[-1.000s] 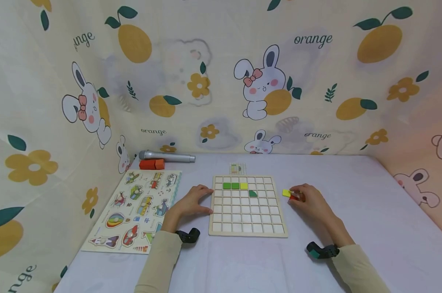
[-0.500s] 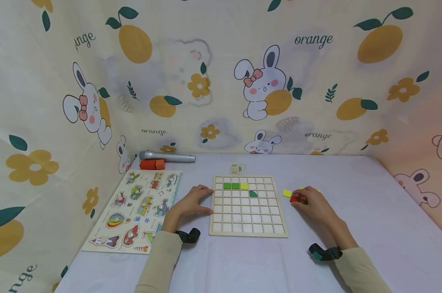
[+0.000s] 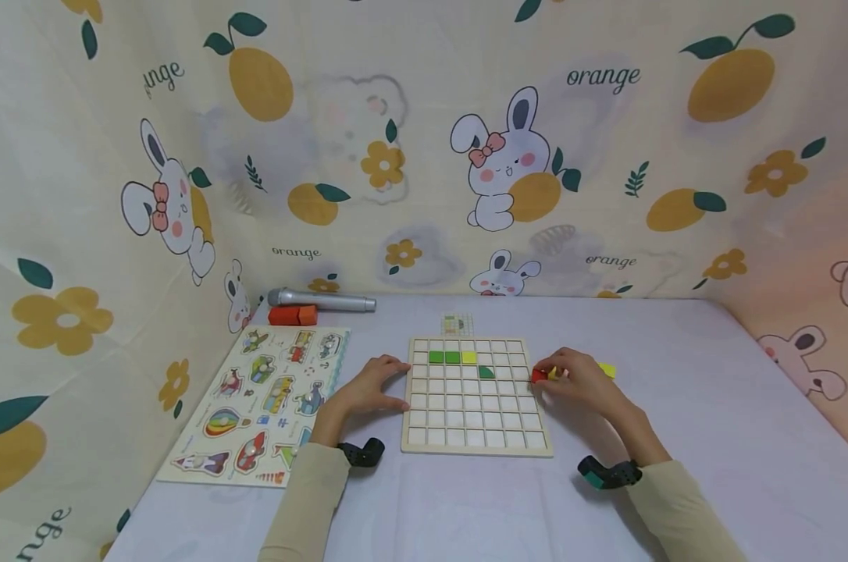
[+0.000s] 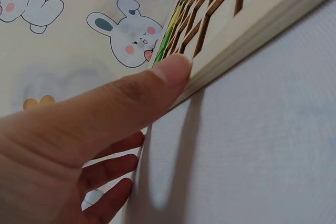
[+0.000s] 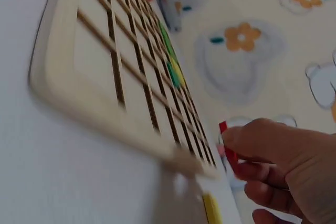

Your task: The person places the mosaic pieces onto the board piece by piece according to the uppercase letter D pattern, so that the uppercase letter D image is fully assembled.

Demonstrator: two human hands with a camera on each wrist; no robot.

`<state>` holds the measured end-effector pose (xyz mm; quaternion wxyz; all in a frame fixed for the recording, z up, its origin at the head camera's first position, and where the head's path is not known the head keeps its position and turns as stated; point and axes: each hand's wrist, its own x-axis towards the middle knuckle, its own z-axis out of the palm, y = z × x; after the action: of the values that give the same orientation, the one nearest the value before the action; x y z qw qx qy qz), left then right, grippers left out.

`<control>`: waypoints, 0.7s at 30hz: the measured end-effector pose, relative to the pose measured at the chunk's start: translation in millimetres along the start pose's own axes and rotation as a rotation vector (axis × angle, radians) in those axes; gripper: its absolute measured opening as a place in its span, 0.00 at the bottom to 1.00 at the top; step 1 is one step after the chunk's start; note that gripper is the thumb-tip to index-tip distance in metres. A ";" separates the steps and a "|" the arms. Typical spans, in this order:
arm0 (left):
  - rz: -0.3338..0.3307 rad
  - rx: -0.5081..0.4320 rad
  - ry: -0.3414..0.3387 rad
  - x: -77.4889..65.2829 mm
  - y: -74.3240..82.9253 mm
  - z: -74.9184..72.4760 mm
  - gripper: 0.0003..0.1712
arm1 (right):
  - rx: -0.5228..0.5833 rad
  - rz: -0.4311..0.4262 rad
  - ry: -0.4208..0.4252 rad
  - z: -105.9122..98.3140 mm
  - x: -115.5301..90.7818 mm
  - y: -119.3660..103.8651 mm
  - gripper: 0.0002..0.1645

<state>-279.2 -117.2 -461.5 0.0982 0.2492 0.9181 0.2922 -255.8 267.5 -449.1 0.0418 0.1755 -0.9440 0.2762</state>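
Observation:
A red tile (image 3: 539,375) is pinched between thumb and fingers of my right hand (image 3: 578,382), beside the right edge of a wooden grid board. In the right wrist view the same red tile (image 5: 229,153) stands on edge, off the table. My left hand (image 3: 368,385) touches the board's left side, its thumb (image 4: 173,72) on the frame (image 3: 476,451) and its fingers spread. Two green tiles (image 3: 444,357) and a yellow tile (image 3: 469,357) sit in a row in the grid. A green rounded tile (image 3: 486,372) lies one row nearer.
Yellow tiles (image 3: 608,370) lie right of the board, partly hidden by my right hand. A small pattern card (image 3: 457,323) lies behind the board. A picture puzzle board (image 3: 255,406), a red-orange block (image 3: 293,315) and a silver microphone (image 3: 322,300) are at left.
My right hand went slightly right, picking the red tile out from among the loose tiles, then moved left with it to the board's right edge. My left hand has stayed put.

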 end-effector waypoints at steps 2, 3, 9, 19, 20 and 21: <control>-0.004 -0.010 -0.001 -0.2 0.5 -0.4 0.41 | 0.024 -0.020 -0.013 5.5 6.1 -8.9 0.14; -0.006 -0.013 -0.003 -0.4 0.6 -0.5 0.41 | 0.042 -0.029 -0.020 8.8 9.1 -13.0 0.14; 0.002 -0.017 -0.004 0.5 -0.7 0.0 0.41 | 0.062 -0.162 -0.037 30.8 22.0 -26.8 0.17; -0.009 -0.007 -0.005 1.2 -0.4 0.2 0.42 | 0.027 -0.241 -0.018 47.9 22.3 -35.6 0.12; -0.010 -0.006 -0.004 1.1 -0.3 0.0 0.42 | 0.021 -0.246 -0.013 48.7 22.1 -35.5 0.11; -0.009 -0.007 -0.004 1.0 -0.1 -0.3 0.41 | 0.017 -0.249 -0.008 49.4 21.7 -35.7 0.10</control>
<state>-280.3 -117.0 -461.3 0.1024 0.2453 0.9180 0.2942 -262.6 206.3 -468.9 0.0703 0.2928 -0.9127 0.2764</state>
